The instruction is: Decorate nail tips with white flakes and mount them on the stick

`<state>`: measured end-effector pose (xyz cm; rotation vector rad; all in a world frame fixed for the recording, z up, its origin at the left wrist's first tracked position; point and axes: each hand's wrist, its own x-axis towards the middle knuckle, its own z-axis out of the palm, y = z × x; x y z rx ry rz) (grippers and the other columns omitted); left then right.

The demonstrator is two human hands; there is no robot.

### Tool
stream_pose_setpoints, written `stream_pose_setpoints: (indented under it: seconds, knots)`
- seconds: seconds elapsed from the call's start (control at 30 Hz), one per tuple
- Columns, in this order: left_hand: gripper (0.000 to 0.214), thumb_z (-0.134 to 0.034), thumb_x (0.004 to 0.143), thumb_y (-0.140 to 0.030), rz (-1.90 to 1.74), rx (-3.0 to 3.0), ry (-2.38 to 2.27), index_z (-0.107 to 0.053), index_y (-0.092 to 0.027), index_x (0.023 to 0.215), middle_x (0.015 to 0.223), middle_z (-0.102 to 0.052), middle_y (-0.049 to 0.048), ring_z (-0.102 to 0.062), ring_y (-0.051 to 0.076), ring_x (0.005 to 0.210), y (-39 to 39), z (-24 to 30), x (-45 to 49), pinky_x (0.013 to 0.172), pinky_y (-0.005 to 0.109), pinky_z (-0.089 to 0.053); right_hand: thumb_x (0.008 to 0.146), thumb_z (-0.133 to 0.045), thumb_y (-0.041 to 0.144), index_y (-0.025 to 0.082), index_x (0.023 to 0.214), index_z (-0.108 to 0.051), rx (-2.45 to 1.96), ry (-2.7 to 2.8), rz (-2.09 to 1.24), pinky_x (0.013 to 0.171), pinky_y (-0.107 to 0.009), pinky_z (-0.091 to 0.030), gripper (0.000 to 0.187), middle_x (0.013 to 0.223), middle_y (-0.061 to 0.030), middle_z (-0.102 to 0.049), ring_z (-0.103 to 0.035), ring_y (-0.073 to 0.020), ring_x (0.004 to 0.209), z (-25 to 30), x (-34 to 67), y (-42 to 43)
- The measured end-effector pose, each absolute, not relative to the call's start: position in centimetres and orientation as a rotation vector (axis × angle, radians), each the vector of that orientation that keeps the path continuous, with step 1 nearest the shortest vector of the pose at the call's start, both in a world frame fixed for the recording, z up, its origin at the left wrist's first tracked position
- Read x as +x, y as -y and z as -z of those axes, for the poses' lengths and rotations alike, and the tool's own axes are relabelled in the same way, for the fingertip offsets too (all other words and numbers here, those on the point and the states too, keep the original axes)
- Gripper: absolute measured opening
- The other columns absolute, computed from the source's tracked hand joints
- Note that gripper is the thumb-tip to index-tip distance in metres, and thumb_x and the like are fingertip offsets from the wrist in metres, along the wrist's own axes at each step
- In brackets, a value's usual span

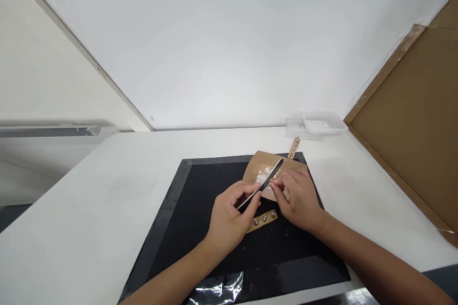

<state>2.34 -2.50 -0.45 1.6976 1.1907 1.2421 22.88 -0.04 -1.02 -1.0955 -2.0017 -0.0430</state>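
A thin black strip with a white edge [276, 167] slants up and to the right between my hands. My left hand [232, 214] is closed on its lower part, thumb on one side and fingers on the other. My right hand [295, 195] is pinched, its fingertips against the strip's right side; anything small between them is hidden. Beneath the strip lies a brown paper sheet [255, 162] with small white pieces [263, 175] heaped on it. Close below my left hand, a gold-coloured bar with several metal studs [264, 219] rests on the black mat [203, 200], partly covered.
Beyond the paper, a second studded bar [294, 147] lies at the mat's far right corner. A clear plastic tray [331, 121] with small white dots in rows stands by the wall on the white table [150, 176]. A cardboard panel [415, 119] borders the right side.
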Motion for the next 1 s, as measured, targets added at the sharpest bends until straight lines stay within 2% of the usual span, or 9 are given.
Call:
stream_pose_setpoints:
  seconds: [0.27, 0.4, 1.0]
  knots:
    - [0.018, -0.07, 0.096, -0.029, -1.256, 1.712, -1.179, -0.082, -0.02, 0.106, 0.085, -0.075, 0.0028, -0.075, 0.015, 0.071, 2.47, 0.49, 2.43, 0.07, 0.025, -0.063, 0.105, -0.058, 0.02, 0.022, 0.084, -0.053, -1.073, 1.999, -0.039, 0.075, -0.038, -0.035, 0.022, 0.075, 0.0016, -0.068, -0.064, -0.0172, 0.071, 0.8, 22.68, 0.08]
    - [0.019, -0.071, 0.095, -0.029, -1.27, 1.693, -1.174, -0.082, -0.02, 0.107, 0.082, -0.074, 0.0023, -0.075, 0.015, 0.071, 2.42, 0.44, 2.53, 0.067, 0.024, -0.062, 0.105, -0.059, 0.022, 0.022, 0.085, -0.053, -1.149, 1.918, 0.038, 0.076, -0.038, -0.035, 0.021, 0.073, 0.0024, -0.066, -0.062, -0.017, 0.069, 0.75, 22.66, 0.08]
    - [0.016, -0.07, 0.096, -0.027, -1.296, 1.724, -1.167, -0.082, -0.02, 0.105, 0.082, -0.074, 0.0019, -0.075, 0.015, 0.071, 2.36, 0.73, 2.67, 0.07, 0.023, -0.061, 0.105, -0.06, 0.02, 0.022, 0.084, -0.053, -1.11, 1.928, 0.019, 0.077, -0.038, -0.036, 0.022, 0.075, 0.0016, -0.07, -0.065, -0.0169, 0.07, 0.25, 22.26, 0.59]
